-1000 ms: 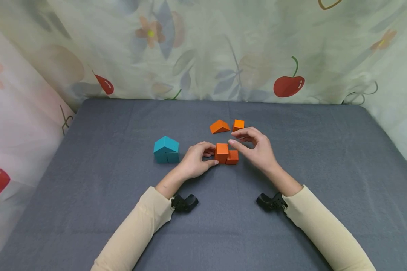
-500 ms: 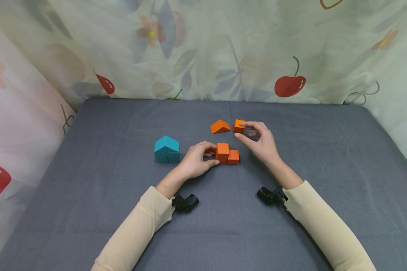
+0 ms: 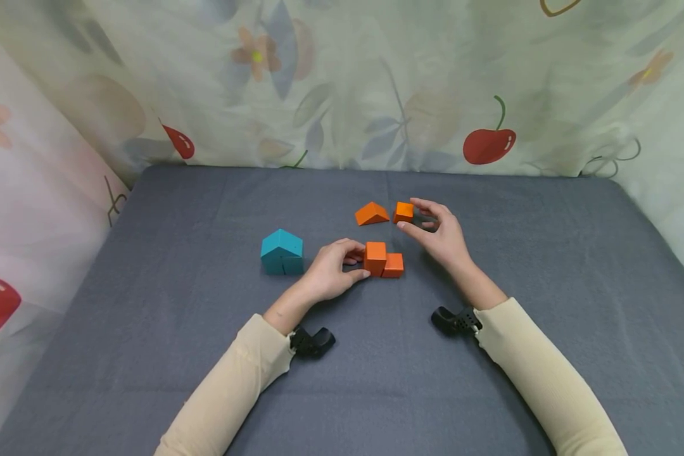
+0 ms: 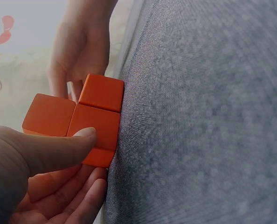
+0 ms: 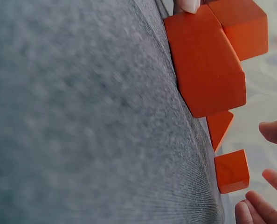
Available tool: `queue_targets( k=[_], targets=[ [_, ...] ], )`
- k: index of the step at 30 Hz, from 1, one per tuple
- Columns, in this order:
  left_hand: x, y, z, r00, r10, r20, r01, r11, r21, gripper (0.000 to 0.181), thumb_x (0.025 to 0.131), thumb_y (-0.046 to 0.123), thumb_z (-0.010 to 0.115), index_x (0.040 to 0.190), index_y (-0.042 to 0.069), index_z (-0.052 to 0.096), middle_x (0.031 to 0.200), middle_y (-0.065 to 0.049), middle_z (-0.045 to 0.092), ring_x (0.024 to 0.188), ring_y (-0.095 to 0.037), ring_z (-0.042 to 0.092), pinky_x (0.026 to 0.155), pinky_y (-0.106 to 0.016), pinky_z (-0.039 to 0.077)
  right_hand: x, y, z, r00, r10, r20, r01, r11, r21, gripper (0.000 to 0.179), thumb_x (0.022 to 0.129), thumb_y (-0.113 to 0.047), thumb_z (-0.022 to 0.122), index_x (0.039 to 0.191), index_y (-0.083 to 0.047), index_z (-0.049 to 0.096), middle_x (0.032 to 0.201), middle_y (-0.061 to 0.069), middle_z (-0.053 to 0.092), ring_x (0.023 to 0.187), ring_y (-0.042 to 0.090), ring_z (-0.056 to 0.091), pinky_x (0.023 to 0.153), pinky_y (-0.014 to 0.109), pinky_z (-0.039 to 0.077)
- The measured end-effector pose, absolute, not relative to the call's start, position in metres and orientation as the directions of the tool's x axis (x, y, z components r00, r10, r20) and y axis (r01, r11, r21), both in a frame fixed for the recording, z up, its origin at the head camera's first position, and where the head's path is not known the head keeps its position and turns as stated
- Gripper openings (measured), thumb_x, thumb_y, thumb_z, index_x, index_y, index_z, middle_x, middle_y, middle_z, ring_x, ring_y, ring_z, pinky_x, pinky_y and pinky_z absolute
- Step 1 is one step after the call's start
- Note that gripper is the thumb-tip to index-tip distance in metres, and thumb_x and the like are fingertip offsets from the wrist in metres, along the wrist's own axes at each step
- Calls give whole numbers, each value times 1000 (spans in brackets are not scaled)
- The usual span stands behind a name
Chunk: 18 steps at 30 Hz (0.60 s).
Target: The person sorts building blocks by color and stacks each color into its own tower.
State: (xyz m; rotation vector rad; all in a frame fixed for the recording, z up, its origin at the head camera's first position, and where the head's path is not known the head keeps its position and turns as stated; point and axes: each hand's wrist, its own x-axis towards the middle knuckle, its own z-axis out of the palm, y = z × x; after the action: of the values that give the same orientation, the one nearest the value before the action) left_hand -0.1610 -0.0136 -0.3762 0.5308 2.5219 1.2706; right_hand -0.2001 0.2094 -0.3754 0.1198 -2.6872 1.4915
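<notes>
My left hand (image 3: 332,271) holds the left side of a small orange block build. Its thumb lies on the near face of a lower block (image 4: 103,123) in the left wrist view, fingers curled behind. An orange cube (image 3: 375,251) sits on top, and a second low block (image 3: 394,265) stands against the right side. Farther back, my right hand (image 3: 441,237) is spread beside a loose orange cube (image 3: 403,212). In the right wrist view a gap shows between its fingertips and that cube (image 5: 231,171). Left of the cube lies an orange triangular block (image 3: 372,214).
A blue-green block house (image 3: 282,252) with a pitched top stands left of my left hand. Everything rests on a grey cloth-covered table (image 3: 342,392). A patterned curtain (image 3: 342,82) hangs along the back edge, another at the left.
My right hand has moved away from beside the orange build, back to the loose orange cube, its fingers now to the cube's right. The left hand has stayed at the build.
</notes>
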Motion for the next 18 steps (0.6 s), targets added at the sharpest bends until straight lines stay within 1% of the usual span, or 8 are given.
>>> queue_targets(
  k=[7, 13, 18],
  targets=[
    [-161, -14, -376, -897, 435, -72, 204, 553, 808, 41, 90, 11, 68, 127, 0, 56, 124, -13, 59, 111, -25, 59, 97, -33, 50, -206, 211, -378, -998, -43, 40, -56, 498, -866, 61, 86, -20, 72, 140, -5, 48, 144, 15, 46, 129, 31, 45, 104, 46, 42],
    [-161, -13, -376, -896, 436, -82, 198, 559, 805, 41, 90, 12, 67, 128, 1, 56, 125, -13, 58, 112, -25, 58, 97, -32, 49, -211, 212, -380, -999, -33, -25, 5, 510, -860, 65, 87, -24, 72, 143, -7, 44, 145, 15, 45, 131, 30, 43, 107, 44, 40],
    [-161, -14, -375, -896, 437, -78, 202, 557, 805, 41, 90, 12, 67, 128, 1, 56, 124, -13, 58, 112, -25, 58, 97, -32, 49, -216, 213, -382, -999, -29, -44, 22, 526, -850, 65, 87, -25, 71, 144, -8, 43, 144, 15, 46, 130, 30, 44, 106, 44, 41]
  ],
)
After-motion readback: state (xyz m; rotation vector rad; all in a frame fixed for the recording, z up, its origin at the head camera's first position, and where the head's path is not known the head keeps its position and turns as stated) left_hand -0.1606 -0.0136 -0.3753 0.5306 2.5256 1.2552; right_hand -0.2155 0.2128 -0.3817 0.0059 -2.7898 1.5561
